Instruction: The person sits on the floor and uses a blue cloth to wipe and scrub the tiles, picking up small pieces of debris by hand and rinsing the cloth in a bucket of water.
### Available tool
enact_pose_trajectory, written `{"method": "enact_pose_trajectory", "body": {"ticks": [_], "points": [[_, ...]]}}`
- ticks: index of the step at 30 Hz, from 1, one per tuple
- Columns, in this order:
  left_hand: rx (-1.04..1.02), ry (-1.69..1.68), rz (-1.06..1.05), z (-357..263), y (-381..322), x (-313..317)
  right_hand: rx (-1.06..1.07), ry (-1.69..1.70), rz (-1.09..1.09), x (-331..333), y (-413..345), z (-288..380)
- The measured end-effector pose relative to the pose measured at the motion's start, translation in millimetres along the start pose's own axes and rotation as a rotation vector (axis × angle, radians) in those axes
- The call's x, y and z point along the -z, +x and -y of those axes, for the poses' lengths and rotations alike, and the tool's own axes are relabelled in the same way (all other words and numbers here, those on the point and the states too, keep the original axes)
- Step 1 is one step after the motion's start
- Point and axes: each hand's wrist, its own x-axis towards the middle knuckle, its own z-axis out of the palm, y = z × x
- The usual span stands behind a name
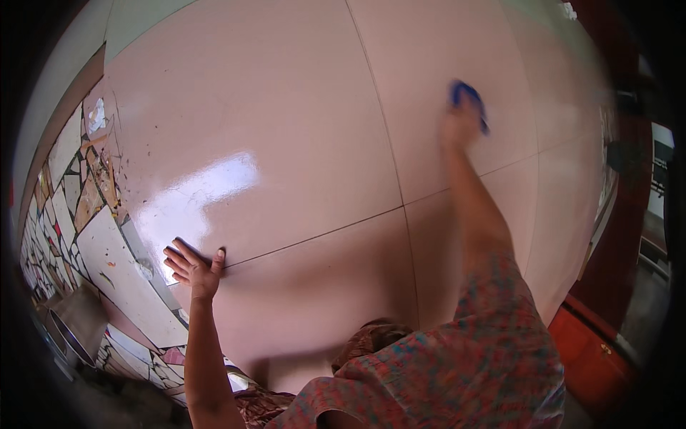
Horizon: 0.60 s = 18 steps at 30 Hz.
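My right hand (462, 126) reaches far out over the glossy pink tiled floor (300, 123) and holds what looks like a folded blue cloth (465, 91) against it. Motion blurs both the hand and the cloth, so the exact grip is unclear. Much nearer to me, my left hand (201, 273) rests palm down on the pink tile with its fingers spread and nothing in it. A dark joint between tiles runs from beside its thumb toward the right. Bright light reflects off the floor just beyond these fingers.
Broken-tile mosaic paving (64, 214) borders the floor at left, with a loose-looking pale slab (123, 279) and small debris. A metal vessel (80, 322) stands at lower left. Reddish-brown wooden furniture (595, 343) lines the right side. A pale wall (134, 27) rises at upper left.
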Motion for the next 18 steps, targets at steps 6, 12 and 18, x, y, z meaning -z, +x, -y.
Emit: {"method": "enact_pose_trajectory", "body": {"ticks": [6,12,18], "points": [[-0.036,-0.029,-0.026,-7,3,-18,0.253,0.849,0.701,27,-109,302],[-0.019,-0.009,-0.123,24,12,-30,0.228,1.382,0.284,118,-89,211],[-0.039,-0.022,-0.041,8,11,-28,-0.274,0.263,-0.009,101,-46,-196]]}}
